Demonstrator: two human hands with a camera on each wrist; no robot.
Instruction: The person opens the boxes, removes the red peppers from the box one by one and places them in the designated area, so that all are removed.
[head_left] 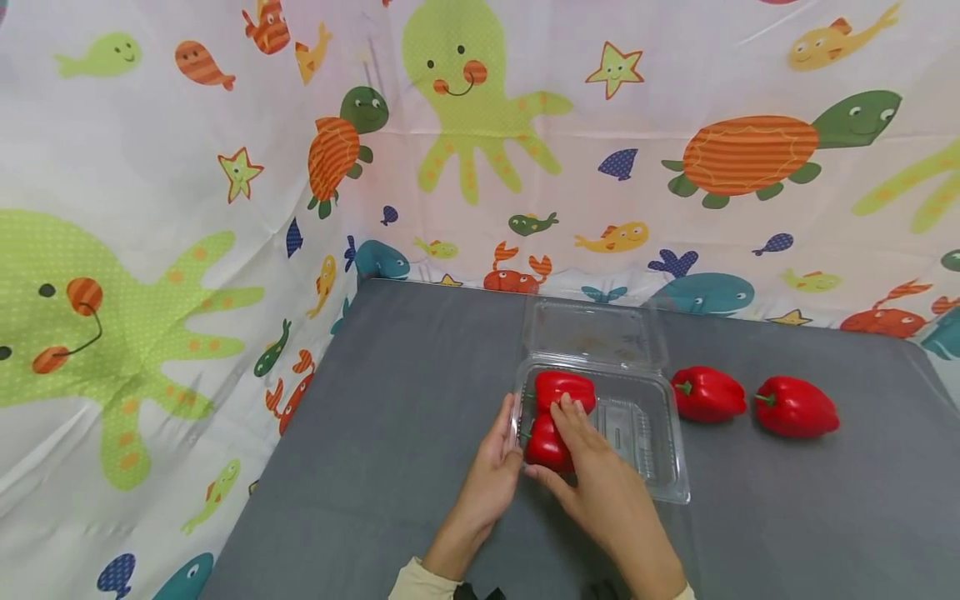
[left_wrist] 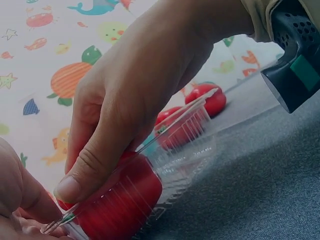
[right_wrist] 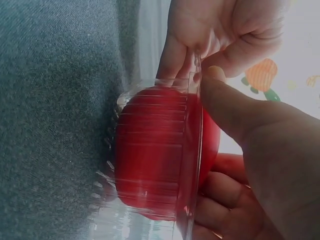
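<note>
A clear plastic clamshell box lies with its lid folded back. Along its left side sit two red bell peppers, the far one and the near one, stems to the left. My left hand grips the box's left rim between thumb and fingers. Over the near pepper lies my right hand, holding it with the thumb on the near side and the fingers across the far side. In the right wrist view the pepper shows through the ribbed wall; my right fingers are partly hidden behind it.
Two more red bell peppers, one beside the box and one farther right, lie on the grey table cover. A cloth printed with sea animals hangs behind and at the left. The open lid lies toward the back.
</note>
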